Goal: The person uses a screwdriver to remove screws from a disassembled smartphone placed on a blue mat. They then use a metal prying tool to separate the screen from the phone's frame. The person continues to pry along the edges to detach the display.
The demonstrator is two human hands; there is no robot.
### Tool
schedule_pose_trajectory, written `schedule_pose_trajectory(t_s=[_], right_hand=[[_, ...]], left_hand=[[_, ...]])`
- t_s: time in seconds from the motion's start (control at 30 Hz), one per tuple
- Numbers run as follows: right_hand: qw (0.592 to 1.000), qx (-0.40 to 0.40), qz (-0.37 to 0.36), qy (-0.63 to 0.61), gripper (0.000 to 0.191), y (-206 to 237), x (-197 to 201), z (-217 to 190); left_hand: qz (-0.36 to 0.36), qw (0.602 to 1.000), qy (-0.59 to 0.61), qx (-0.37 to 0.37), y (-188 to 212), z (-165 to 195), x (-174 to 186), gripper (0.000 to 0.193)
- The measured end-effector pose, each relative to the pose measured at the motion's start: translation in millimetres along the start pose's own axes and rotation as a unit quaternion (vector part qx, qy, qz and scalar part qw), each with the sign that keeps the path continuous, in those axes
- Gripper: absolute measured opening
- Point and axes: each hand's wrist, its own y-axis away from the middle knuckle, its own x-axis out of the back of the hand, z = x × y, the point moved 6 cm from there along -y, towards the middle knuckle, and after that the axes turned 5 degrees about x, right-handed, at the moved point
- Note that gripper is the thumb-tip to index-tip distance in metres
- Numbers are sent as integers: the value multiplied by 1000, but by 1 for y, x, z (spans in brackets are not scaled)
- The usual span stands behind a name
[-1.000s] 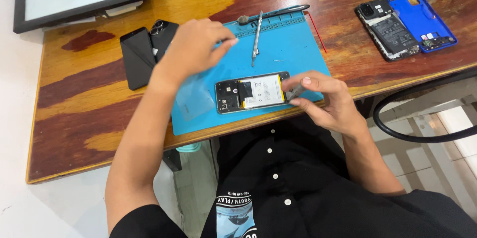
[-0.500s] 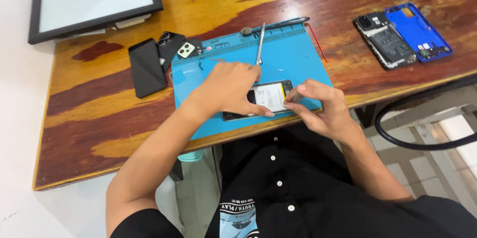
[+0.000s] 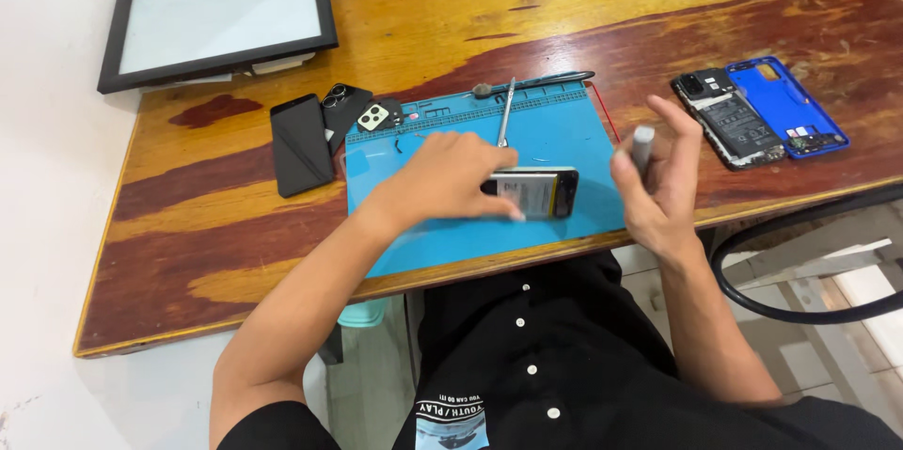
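Blue rubbery mat on worn, glossy wooden table. Opened phone, flat rectangle with pale battery exposed, lies mid-mat. Left hand pressed flat over its left end, fingers together. Right hand raised off the mat's right edge, pinching a slim grey cylindrical tool, other fingers spread. Metal tweezers lie above the phone

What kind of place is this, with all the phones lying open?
Most likely a phone repair bench. A blue work mat lies on the wooden table; the left hand steadies an opened phone on it, and another opened phone lies beside its blue back cover.
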Motion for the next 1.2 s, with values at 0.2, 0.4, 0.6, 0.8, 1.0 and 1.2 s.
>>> schedule_pose_trajectory(t_s=[0.2,0.4,0.6,0.8,1.0,1.2], right_hand=[[958,132,-126,219,27,-1,-28,-15],[904,297,-92,292,22,-23,-53,-46],[862,329,-212,323,28,-67,-103,-32],[827,291,-361,318,25,-76,-150,15],[856,295,-391,164,33,-83,-146,19],[916,195,-342,77,29,-92,-126,35]], left_hand=[[211,955,-142,-151,11,10,33,27],[434,859,261,-74,20,-43,54,48],[214,546,810,26,-7,-80,16,81],[342,473,809,73,6,-95,20,85],[250,527,805,106,-6,-112,15,59],[200,577,787,89,-1,-107,15,54]])
